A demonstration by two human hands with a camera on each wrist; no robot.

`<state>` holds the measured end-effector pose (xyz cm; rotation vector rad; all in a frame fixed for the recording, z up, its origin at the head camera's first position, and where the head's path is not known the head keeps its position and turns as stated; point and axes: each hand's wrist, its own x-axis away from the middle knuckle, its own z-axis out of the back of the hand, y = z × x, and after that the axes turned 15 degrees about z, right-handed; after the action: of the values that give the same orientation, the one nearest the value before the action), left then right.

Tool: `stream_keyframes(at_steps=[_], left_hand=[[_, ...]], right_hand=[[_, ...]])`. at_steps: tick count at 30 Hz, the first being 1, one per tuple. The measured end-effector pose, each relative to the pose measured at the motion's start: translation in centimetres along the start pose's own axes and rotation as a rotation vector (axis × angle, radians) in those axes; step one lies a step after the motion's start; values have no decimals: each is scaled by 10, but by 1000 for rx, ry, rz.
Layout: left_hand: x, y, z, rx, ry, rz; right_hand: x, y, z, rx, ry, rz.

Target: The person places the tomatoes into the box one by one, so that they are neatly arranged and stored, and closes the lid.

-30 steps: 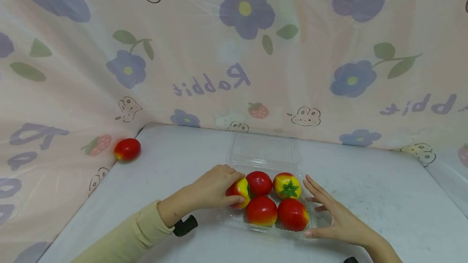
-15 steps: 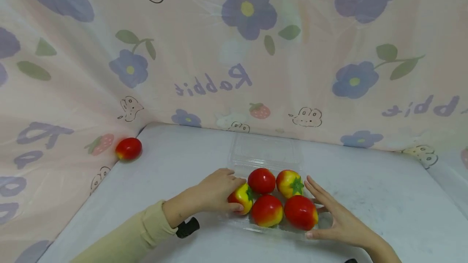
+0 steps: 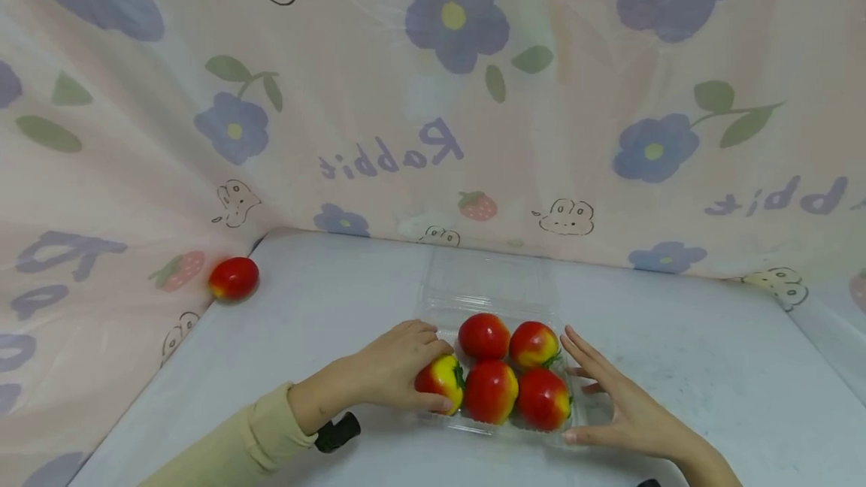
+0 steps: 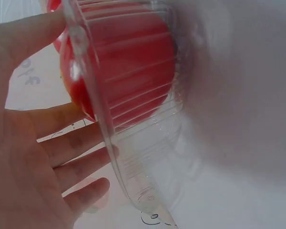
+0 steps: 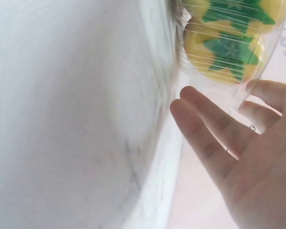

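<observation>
In the head view, a clear plastic clamshell box [image 3: 465,427] lies opened out, its lid [image 3: 490,280] laid back toward the cloth. Several shiny red-and-yellow fruits with green star-shaped calyxes sit in two rows in its base. My left hand [image 3: 389,370] holds the leftmost fruit [image 3: 438,382] between thumb and fingers at the box's left edge. In the left wrist view, those fingers are fairly straight beside the rim [image 4: 105,119]. My right hand [image 3: 625,408] is spread along the right side, beside the front right fruit [image 3: 544,399]. Some fingertips meet the rim in the right wrist view.
Another red fruit [image 3: 234,279] lies at the table's far left edge, against the flower-printed cloth [image 3: 379,96]. That cloth rises behind and to the left of the white table [image 3: 325,276]. A black wrist mount [image 3: 338,432] sits under the left wrist.
My left hand and its fruit have moved toward the near side of the box. The other fruits have shifted and rolled; the back right calyx now faces lower right. My right hand has barely moved.
</observation>
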<state>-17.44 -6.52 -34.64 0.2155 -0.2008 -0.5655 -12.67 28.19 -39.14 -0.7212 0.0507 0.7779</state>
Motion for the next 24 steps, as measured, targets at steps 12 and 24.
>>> stream_keyframes(at_steps=[12,24], left_hand=[[4,-8,2,53,28,20],[6,-35,-1,111,249,74]], right_hand=[[0,-2,1,-11,-6,13],[-1,0,1,-27,-5,-13]])
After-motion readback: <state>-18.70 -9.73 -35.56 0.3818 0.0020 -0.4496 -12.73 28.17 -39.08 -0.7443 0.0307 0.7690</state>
